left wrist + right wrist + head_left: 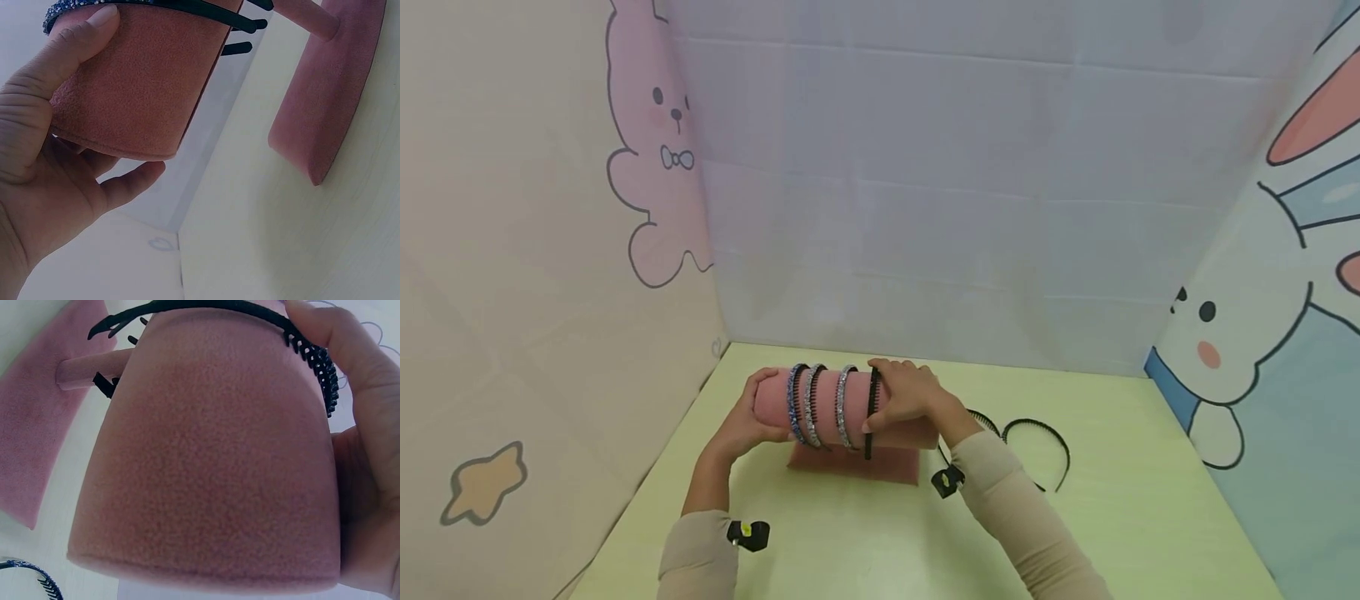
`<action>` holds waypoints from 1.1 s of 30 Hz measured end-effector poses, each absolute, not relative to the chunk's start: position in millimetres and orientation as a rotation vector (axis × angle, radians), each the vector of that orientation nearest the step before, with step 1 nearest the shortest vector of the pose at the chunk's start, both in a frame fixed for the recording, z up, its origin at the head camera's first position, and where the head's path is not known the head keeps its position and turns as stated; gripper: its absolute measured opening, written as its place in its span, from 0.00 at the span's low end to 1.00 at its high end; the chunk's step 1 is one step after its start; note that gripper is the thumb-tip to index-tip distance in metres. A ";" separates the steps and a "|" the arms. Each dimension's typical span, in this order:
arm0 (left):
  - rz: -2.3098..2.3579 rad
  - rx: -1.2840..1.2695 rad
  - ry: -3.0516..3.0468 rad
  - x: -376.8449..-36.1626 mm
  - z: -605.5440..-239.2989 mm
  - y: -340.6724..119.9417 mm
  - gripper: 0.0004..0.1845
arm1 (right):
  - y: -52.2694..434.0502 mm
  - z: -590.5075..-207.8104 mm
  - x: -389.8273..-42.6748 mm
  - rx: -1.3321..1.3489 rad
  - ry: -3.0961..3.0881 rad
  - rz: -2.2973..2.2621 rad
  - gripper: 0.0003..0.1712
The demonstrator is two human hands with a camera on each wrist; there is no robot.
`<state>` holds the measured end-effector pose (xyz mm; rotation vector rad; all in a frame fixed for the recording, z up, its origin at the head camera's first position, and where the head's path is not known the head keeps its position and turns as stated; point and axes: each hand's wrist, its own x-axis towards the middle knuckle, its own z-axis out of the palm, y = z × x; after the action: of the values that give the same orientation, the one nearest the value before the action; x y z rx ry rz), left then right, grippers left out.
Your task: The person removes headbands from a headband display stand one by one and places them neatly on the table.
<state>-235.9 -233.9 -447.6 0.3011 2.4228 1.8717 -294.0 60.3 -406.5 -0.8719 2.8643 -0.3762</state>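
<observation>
A pink plush headband stand (826,408) has a thick horizontal roll above a flat pink base (857,468). Round its left end curls my left hand (741,429), thumb close to a blue glittery headband (792,404). Two silver sparkly headbands, one (810,407) beside the blue one and another (841,407) near the middle, also circle the roll. Farther right sits a black toothed headband (869,433). My right hand (910,392) holds that black band, thumb at its front and fingers over the top. In the right wrist view, the thumb lies against the black headband (219,305).
More headbands lie on the pale table (1135,500) to the right, one a dark open arc (1066,450), another (987,419) partly behind my right forearm. Curtain-like walls with cartoon rabbits (1225,333) enclose the table's back and sides.
</observation>
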 end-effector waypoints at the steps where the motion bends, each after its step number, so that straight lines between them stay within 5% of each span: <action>1: 1.872 0.297 2.420 -235.8 -447.5 -234.1 0.57 | 60.4 -406.6 -293.8 -0.873 2.864 -0.375 0.63; 33: 1.880 0.332 2.432 -229.6 -445.2 -233.4 0.56 | 84.5 -403.4 -280.1 -0.871 2.875 -0.532 0.58</action>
<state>-229.6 -233.4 -445.2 0.3322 2.4319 1.8804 -280.1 84.5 -403.4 -0.8710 2.8747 -0.5320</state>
